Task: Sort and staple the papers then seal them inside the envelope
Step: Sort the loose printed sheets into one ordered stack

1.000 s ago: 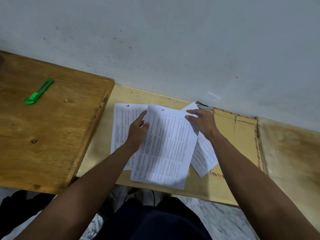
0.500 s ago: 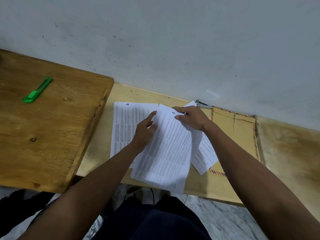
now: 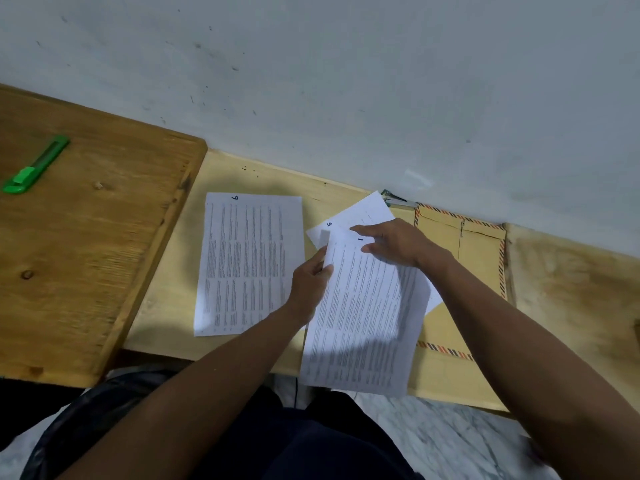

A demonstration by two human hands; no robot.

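Note:
A printed sheet marked 6 (image 3: 247, 261) lies flat on the pale desk (image 3: 166, 313). To its right, my left hand (image 3: 310, 285) pinches the left edge of a small stack of printed sheets (image 3: 363, 320) whose top page is marked 1. My right hand (image 3: 394, 242) rests with its fingers on that stack's top edge. Another sheet marked 5 (image 3: 349, 216) sticks out behind the stack. Under the papers on the right lies a brown envelope (image 3: 478, 251) with a striped border. A stapler (image 3: 396, 199) shows partly at the wall, behind the papers.
A darker wooden board (image 3: 86, 258) adjoins the desk on the left, with a green utility knife (image 3: 34, 164) on it. A grey wall runs along the back. The stack's lower end overhangs the desk's front edge above my lap.
The stack has slid right, off the sheet marked 6, which now lies fully uncovered. Both hands moved right with it, and the sheet marked 5 has come into view.

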